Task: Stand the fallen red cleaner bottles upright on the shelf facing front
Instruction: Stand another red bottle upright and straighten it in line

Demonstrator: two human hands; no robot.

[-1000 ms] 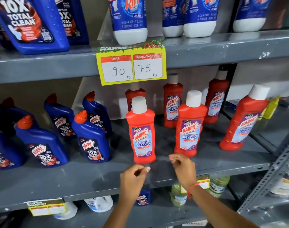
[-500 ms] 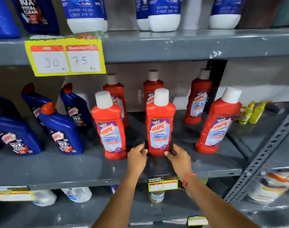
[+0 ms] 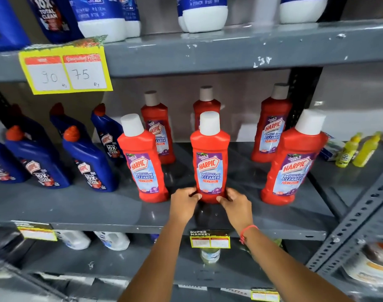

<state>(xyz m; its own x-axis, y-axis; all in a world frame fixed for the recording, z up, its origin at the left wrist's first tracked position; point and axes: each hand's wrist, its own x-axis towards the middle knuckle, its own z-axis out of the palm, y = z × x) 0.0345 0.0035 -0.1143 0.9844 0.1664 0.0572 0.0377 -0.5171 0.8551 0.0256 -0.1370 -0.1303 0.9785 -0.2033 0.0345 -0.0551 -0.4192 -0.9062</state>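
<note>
Several red cleaner bottles with white caps stand upright on the grey middle shelf (image 3: pixel 77 210), labels facing me. The front middle red bottle (image 3: pixel 209 158) is gripped at its base from both sides: my left hand (image 3: pixel 184 203) on its left, my right hand (image 3: pixel 236 205) on its right. Another front red bottle (image 3: pixel 142 164) stands to its left, and a third (image 3: pixel 293 162) leans slightly at the right. Three more red bottles stand behind, one (image 3: pixel 156 127) at back left, one (image 3: pixel 206 105) partly hidden at back middle, one (image 3: pixel 271 125) at back right.
Blue toilet-cleaner bottles (image 3: pixel 86 160) crowd the shelf's left part. Two small yellow bottles (image 3: pixel 358 151) lie at the far right. A yellow price tag (image 3: pixel 65 68) hangs from the upper shelf, which holds blue-and-white bottles (image 3: pixel 204 12). A perforated grey upright (image 3: pixel 356 219) runs at the right.
Both hands went from the shelf's front edge to the base of the front middle red bottle and closed on it. The camera shifted right and closer.
</note>
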